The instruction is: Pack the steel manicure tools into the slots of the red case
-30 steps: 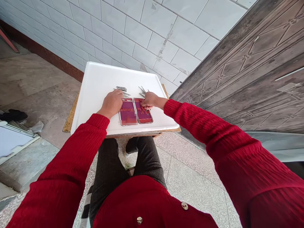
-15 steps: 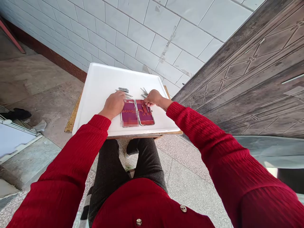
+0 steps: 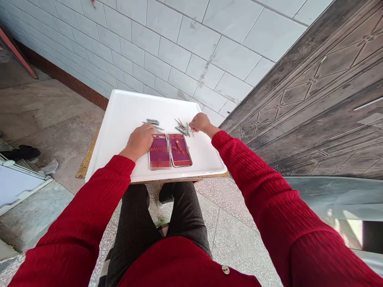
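Note:
A manicure case (image 3: 160, 155) with a purple lining and reddish-brown elastic loops lies unfolded on a white tray-like tabletop (image 3: 119, 115). My left hand (image 3: 139, 140) grips the case's upper left edge, its fingertips partly hidden from me. To the right, beyond the case, my right hand (image 3: 201, 122) is closed in a pinch on a thin metal manicure tool (image 3: 192, 130), whose exact kind is too small to tell. Beside it lies a pile of metal manicure tools (image 3: 181, 127). Nail clippers (image 3: 153, 121) and slim metal tools (image 3: 158, 128) lie behind the case, near my left fingers.
A tiled wall (image 3: 167, 52) runs behind the table. On the right stands a dark, ornamented panel (image 3: 284, 111), close to my right arm. A wooden edge (image 3: 89, 153) shows beneath the white top at the left.
My right hand has moved off the case's right half, out to the right beside the tool pile, with a thin tool in its fingers. My left hand stays at the case's edge.

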{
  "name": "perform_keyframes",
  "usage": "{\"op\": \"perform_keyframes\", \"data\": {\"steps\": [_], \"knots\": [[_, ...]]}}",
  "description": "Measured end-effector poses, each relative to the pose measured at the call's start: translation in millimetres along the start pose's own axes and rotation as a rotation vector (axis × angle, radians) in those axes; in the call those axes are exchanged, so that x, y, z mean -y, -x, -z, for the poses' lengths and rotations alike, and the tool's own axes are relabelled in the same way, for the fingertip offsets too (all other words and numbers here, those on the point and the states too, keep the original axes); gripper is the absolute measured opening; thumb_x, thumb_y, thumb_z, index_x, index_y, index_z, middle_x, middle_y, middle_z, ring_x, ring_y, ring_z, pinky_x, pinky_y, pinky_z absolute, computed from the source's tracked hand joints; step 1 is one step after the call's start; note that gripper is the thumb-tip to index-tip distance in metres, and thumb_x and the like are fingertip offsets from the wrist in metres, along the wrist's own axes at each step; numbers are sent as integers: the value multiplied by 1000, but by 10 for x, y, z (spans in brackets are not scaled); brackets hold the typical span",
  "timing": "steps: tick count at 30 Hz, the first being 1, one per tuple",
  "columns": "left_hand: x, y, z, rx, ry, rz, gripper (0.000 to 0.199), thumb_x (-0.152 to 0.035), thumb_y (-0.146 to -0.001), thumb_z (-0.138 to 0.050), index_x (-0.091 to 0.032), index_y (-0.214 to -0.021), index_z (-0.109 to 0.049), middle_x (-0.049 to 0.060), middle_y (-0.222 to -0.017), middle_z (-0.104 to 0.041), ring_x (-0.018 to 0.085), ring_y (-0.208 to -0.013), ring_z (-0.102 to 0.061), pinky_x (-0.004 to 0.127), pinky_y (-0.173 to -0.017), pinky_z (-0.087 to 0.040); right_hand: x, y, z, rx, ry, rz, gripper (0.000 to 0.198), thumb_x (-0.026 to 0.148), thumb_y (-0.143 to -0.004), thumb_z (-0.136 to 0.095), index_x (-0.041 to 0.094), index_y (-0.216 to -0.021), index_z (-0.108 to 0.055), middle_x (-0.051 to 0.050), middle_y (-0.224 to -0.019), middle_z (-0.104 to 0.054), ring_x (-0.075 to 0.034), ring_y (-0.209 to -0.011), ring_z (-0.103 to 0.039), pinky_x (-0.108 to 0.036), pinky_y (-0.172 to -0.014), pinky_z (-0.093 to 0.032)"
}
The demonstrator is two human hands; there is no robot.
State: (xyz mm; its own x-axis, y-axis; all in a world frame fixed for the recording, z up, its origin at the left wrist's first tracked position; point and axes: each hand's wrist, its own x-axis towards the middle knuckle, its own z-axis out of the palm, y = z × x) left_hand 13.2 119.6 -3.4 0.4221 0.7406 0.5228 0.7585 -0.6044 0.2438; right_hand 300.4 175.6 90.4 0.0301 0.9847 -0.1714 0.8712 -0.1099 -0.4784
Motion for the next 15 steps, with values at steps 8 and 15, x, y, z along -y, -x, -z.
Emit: {"op": "perform_keyframes", "data": {"steps": [8,15], "knots": [[1,12,20,1,-20,8,33,-10,-92,-44,-21,-102,-74,10,-119,-74,29,-118,-68,47,-98,-59,-121,-47,-167,-66,-113,-17,30,8,-79,-68,19,-53,-57,-1,-49,-59,-12,-47,-53,-26,-62,-53],[-31,11,106,13,-22,-1,33,-12,-94,-42,-20,-97,-73,12,-123,-74,30,-117,-67,47,-96,-59,-457,-35,-420,-342,-411,-58,24,29,-85,-63,22,-64,-53,6,-48,-52,-10,-46,-45,-19,-50,-38]]}}
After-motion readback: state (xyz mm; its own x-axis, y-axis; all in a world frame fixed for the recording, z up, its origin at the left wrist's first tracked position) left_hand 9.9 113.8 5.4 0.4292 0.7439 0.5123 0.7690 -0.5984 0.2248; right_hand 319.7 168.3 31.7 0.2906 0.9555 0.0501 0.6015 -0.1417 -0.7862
